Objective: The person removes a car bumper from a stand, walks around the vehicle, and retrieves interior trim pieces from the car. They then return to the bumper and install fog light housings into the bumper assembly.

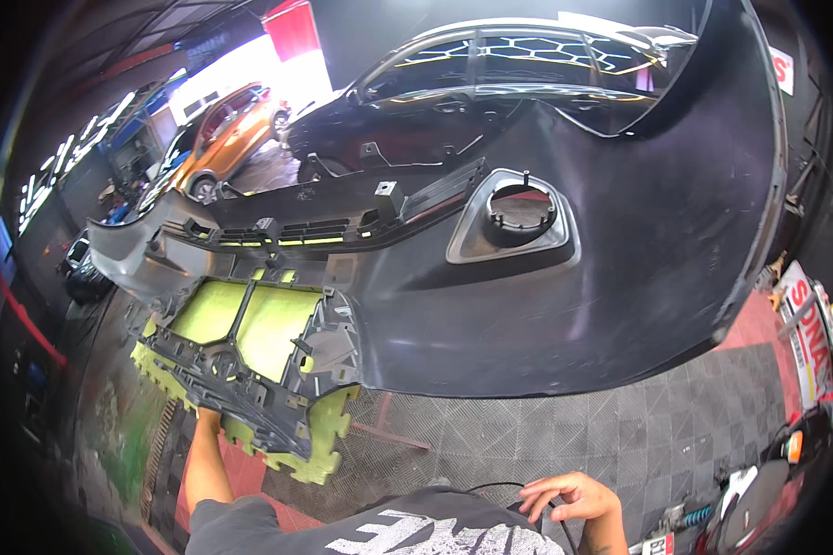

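Observation:
A large black car bumper cover (491,324) spreads across the view with its inner side showing, tilted up at the right. Its grille section (250,393) rests over a yellow-green foam mat (329,435). A fog-lamp bezel (565,245) with a round opening sits in the bumper. My left hand (209,418) reaches to the grille's near edge; the grille hides its fingers, so its grip does not show. In front of my body, my right hand (578,496) is open, fingers apart and loosely bent, beside a thin black cable (500,485).
Behind the bumper stands a dark car (407,120), with an orange car (227,139) farther left. Grey floor tiles (528,430) lie below. At the right are a printed sign board (810,338) and a partly seen motorcycle (750,504).

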Available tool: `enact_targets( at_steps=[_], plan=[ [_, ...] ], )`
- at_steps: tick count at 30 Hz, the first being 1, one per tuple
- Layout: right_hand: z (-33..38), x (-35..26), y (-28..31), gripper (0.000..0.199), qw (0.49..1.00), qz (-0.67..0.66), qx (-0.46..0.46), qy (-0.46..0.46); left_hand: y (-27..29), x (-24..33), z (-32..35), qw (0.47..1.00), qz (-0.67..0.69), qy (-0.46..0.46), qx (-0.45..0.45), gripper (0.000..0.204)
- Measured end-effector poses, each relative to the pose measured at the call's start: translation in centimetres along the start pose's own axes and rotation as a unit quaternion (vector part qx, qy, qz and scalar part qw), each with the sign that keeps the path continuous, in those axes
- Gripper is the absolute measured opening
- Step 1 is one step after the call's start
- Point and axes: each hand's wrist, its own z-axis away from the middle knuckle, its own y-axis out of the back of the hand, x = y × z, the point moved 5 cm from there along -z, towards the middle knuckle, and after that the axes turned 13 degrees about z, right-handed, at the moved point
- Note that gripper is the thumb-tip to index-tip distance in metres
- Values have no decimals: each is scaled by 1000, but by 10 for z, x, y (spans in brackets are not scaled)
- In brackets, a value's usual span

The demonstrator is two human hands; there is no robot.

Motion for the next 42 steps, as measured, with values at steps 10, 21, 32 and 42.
enact_targets(
  at_steps=[10, 21, 32, 42],
  plan=[
    [144, -34, 227, 56, 994, 94, 33, -53, -63, 4, 310, 881, -162, 34, 444, 44],
    [154, -62, 457, 54, 968, 207, 96, -105, -407, -199, 516, 741, -434, 373, -351, 45],
    [151, 92, 837, 50, 656, 604, 235, -386, -911, 136, 279, 938, -121, -13, -324, 51],
    [146, 314, 961, 33, 698, 43, 401, -592, -1180, 342, 184, 893, -92, -81, -433, 49]
  ],
)
